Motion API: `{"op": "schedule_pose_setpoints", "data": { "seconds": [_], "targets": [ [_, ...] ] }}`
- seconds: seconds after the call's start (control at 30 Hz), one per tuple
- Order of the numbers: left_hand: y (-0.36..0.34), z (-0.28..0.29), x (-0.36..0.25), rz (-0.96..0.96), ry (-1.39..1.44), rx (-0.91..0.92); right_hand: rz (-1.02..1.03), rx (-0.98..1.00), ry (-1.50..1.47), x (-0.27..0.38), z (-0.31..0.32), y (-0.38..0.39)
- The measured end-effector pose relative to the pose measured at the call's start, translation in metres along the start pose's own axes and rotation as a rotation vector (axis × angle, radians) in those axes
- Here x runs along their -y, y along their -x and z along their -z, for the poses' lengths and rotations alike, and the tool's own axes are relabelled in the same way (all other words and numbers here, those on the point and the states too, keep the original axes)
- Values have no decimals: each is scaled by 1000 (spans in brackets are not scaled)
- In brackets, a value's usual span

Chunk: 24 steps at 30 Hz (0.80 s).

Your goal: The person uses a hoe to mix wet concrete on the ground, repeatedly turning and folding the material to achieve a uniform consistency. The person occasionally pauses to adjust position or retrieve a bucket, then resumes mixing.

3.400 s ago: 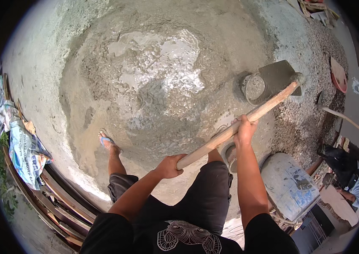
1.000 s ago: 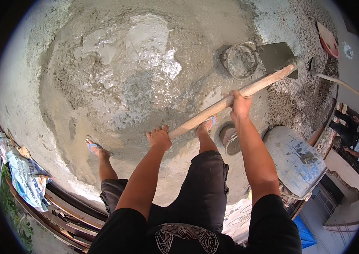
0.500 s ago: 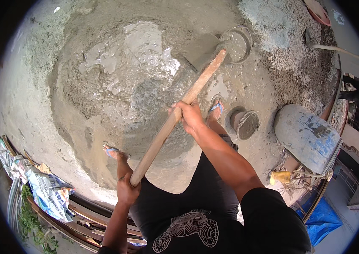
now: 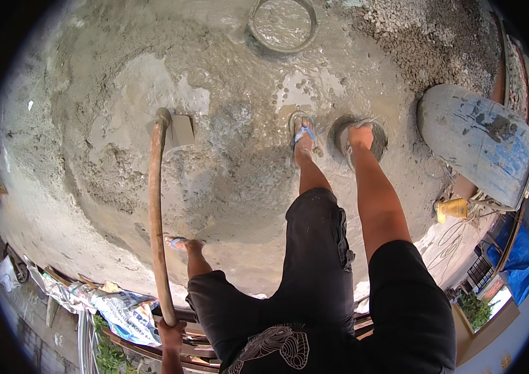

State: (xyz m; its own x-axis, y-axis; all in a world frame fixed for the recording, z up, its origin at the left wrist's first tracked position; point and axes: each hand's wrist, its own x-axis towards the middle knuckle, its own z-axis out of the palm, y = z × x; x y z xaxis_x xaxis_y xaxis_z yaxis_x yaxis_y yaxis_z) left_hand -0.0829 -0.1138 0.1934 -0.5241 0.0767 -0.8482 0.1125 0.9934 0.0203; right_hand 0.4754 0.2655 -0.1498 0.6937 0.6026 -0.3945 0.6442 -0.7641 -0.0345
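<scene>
My left hand (image 4: 171,335) is closed round the end of a long wooden handle, part of a hoe (image 4: 157,206). The hoe's metal blade (image 4: 181,131) rests in the spread of wet grey concrete (image 4: 227,143). My right arm reaches forward, and my right hand (image 4: 360,134) is closed at the top of a small bucket (image 4: 342,138), where its thin wire handle shows. My hand and wrist hide most of the bucket's inside. Farther ahead stands a round bucket (image 4: 253,28) filled nearly to its rim with grey slurry.
A blue plastic barrel (image 4: 483,146) lies on its side at the right, a yellow boot (image 4: 451,209) near it. Gravel (image 4: 430,47) is heaped at the far right. Printed sacks (image 4: 127,315) and planks (image 4: 199,349) line the near left. My sandalled feet stand on the wet ground.
My right hand has left the hoe handle and moved right to the small bucket. The hoe's blade has swung left, away from the round bucket, into the concrete. My left hand keeps the handle's end.
</scene>
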Motion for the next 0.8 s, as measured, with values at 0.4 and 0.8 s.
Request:
{"op": "schedule_pose_setpoints", "data": {
  "seconds": [0.4, 0.8],
  "targets": [
    [4, 6, -48, 275, -9, 17, -520, 190, -1069, -56, -31, -123],
    [1, 4, -35, 287, 25, 72, -315, -26, -1073, -11, 78, -50]
  ]
}}
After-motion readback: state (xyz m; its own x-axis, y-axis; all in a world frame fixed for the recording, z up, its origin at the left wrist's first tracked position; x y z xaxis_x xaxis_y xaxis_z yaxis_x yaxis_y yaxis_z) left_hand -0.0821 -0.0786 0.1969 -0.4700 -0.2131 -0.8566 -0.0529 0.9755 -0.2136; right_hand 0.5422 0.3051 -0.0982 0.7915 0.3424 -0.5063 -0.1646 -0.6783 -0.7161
